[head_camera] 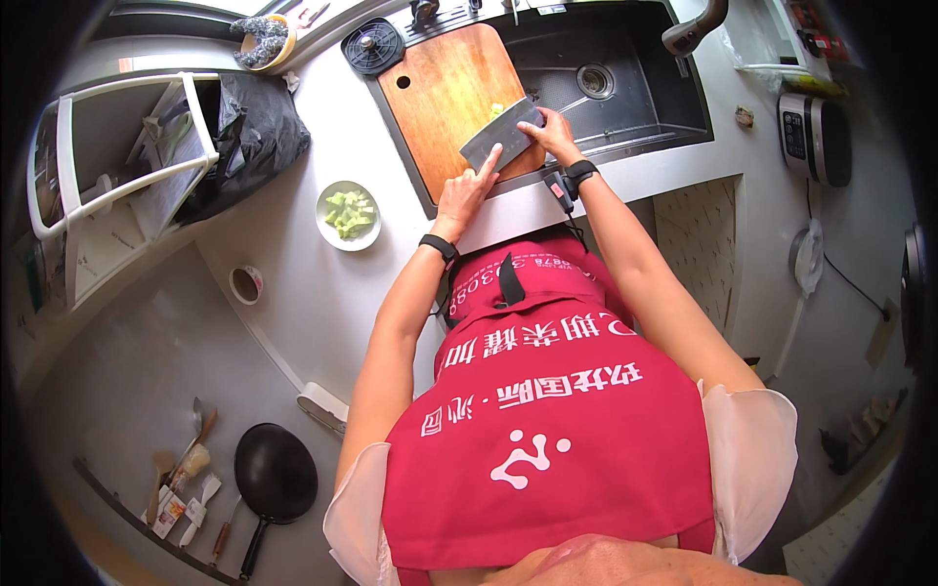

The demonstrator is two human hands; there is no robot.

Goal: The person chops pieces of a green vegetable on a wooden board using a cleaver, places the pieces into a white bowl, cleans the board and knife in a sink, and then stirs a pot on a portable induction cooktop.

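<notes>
My right hand (553, 134) grips the right end of a cleaver (501, 138), its broad blade lying slanted over the lower right of a wooden cutting board (454, 88). The index finger of my left hand (467, 192) touches the blade's near edge, its other fingers curled. A small piece of pale green vegetable (497, 110) shows just beyond the blade's far edge. Left of the board, a white bowl (320, 227) holds pale green vegetable pieces (349, 213). The cleaver's handle is mostly hidden by my right hand.
A black sink (623, 95) with a faucet (681, 40) lies right of the board. A black round drain rack (372, 45) touches the board's upper left corner. Farther left are a white rack (110, 198) and a black plastic bag (256, 139). A wok (275, 469) hangs lower left.
</notes>
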